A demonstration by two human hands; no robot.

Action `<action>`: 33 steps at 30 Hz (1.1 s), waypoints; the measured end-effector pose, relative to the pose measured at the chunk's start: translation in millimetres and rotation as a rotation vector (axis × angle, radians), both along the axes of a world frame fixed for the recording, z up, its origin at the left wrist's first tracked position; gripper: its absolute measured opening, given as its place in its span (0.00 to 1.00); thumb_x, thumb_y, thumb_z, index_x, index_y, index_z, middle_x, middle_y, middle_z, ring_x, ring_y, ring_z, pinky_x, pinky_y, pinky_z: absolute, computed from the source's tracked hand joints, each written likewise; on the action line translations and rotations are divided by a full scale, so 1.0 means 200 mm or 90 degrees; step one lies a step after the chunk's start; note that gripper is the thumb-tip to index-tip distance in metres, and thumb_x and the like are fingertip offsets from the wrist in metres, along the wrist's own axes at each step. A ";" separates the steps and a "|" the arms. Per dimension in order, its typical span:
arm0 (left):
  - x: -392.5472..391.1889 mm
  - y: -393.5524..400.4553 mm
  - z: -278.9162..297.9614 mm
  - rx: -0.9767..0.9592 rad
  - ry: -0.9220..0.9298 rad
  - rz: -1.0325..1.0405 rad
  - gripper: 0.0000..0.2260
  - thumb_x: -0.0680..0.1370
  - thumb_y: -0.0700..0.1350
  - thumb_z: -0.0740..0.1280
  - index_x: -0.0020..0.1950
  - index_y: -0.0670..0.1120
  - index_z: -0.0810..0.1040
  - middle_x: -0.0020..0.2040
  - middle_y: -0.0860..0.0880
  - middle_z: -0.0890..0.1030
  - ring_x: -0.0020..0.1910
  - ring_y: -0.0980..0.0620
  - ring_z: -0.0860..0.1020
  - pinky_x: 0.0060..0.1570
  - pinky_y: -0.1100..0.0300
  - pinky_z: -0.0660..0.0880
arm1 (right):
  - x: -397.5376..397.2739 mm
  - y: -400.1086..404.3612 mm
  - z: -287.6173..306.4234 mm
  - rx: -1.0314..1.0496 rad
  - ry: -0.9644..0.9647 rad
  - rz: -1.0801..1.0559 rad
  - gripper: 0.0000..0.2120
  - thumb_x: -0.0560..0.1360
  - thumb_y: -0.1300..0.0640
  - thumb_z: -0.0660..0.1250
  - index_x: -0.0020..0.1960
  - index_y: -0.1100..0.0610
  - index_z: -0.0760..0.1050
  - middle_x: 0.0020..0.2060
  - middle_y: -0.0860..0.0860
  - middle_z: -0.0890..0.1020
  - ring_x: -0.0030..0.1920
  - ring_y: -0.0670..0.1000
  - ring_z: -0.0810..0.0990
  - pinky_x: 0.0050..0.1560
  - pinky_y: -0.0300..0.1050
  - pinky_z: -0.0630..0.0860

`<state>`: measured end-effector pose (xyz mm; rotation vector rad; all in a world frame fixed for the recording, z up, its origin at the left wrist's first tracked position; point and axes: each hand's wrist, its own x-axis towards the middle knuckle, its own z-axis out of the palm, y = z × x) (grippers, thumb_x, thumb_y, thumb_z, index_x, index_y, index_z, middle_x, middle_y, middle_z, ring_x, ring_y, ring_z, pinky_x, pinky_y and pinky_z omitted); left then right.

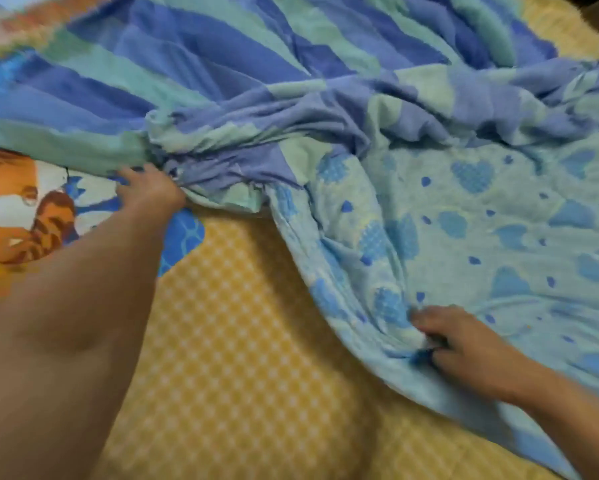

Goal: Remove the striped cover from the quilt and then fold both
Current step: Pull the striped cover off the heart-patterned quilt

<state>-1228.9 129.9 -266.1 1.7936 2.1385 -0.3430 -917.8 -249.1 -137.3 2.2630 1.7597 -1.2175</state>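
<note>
On the bed, over a yellow checked bedspread, your left hand grips the bunched open edge of the blue-and-green striped cotton cover, while your right hand pinches a fold near the edge of the pale blue quilt printed with hearts. Both hands are closed on cloth; motion blur hides the exact finger placement on the left, so the hold there appears to be a full fist rather than a pinch. The striped cover lies gathered across the top and middle of the view, partly drawn back; the quilt emerges from its mouth at right and spreads toward the near edge of the bed. A cartoon-print pillow in orange and blue sits at left, just beside the left forearm. Both textiles look soft, limp and light, though the quilt is likely thicker and will drag inside the cover. Take hold at hems and corners, where cloth bunches firmly, and pull the two apart.
</note>
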 end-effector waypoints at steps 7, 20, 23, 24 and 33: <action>0.38 -0.66 -0.14 0.088 -0.519 0.327 0.18 0.77 0.55 0.64 0.56 0.41 0.75 0.53 0.43 0.77 0.55 0.40 0.77 0.53 0.51 0.73 | -0.11 -0.06 -0.82 -0.276 -0.153 -0.055 0.61 0.49 0.12 0.40 0.78 0.37 0.37 0.77 0.49 0.30 0.77 0.64 0.35 0.73 0.69 0.46; -0.23 -0.82 -0.08 0.106 0.019 -0.032 0.09 0.79 0.44 0.63 0.55 0.44 0.64 0.57 0.30 0.74 0.56 0.27 0.75 0.54 0.36 0.73 | 0.25 -0.17 -0.51 -0.117 0.054 -0.115 0.47 0.66 0.20 0.54 0.78 0.45 0.58 0.79 0.51 0.52 0.79 0.52 0.52 0.76 0.47 0.49; 0.09 -0.99 -0.15 0.241 -0.010 -0.016 0.24 0.78 0.44 0.60 0.74 0.44 0.62 0.73 0.31 0.62 0.72 0.30 0.62 0.71 0.37 0.58 | 0.61 -0.42 -0.52 -0.081 -0.199 -0.092 0.47 0.67 0.23 0.51 0.80 0.44 0.49 0.80 0.53 0.48 0.78 0.59 0.50 0.76 0.57 0.51; 0.31 -1.14 -0.13 0.258 -0.039 -0.066 0.28 0.77 0.45 0.58 0.78 0.46 0.60 0.76 0.33 0.59 0.75 0.32 0.59 0.73 0.40 0.53 | 0.65 -0.51 -0.56 -0.151 -0.233 -0.097 0.46 0.69 0.25 0.55 0.80 0.43 0.44 0.80 0.52 0.44 0.78 0.60 0.47 0.76 0.62 0.53; 1.30 -2.13 -0.49 0.113 -0.074 -0.455 0.30 0.78 0.54 0.61 0.79 0.50 0.62 0.79 0.38 0.60 0.78 0.35 0.56 0.76 0.40 0.51 | 0.97 -1.00 -0.80 0.120 -0.301 -0.157 0.33 0.76 0.38 0.56 0.78 0.50 0.60 0.78 0.59 0.57 0.73 0.66 0.61 0.72 0.62 0.62</action>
